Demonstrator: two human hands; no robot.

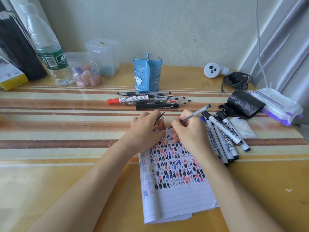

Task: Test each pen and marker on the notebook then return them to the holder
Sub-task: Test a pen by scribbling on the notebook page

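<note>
While tip meets page: right hand (189, 131) pinches gel pen (195, 113)
left hand (145, 131): grips pen cap (160, 116)
risk: tip near notebook (175, 198) edge, could ink tablecloth (66, 131)

One blue holder (147, 72) at far centre; one notebook (175, 198) near. Before the holder, one red-capped marker (128, 99), one black marker (157, 106), thin pens (167, 96) too overlapped to count. Four whiteboard markers (227, 131) at right. One pen (194, 114) and one cap (160, 115) held. One water bottle (53, 59) far left.

Soft, even daylight, faint glare on the table (50, 173), wide-angle bending at edges.
</note>
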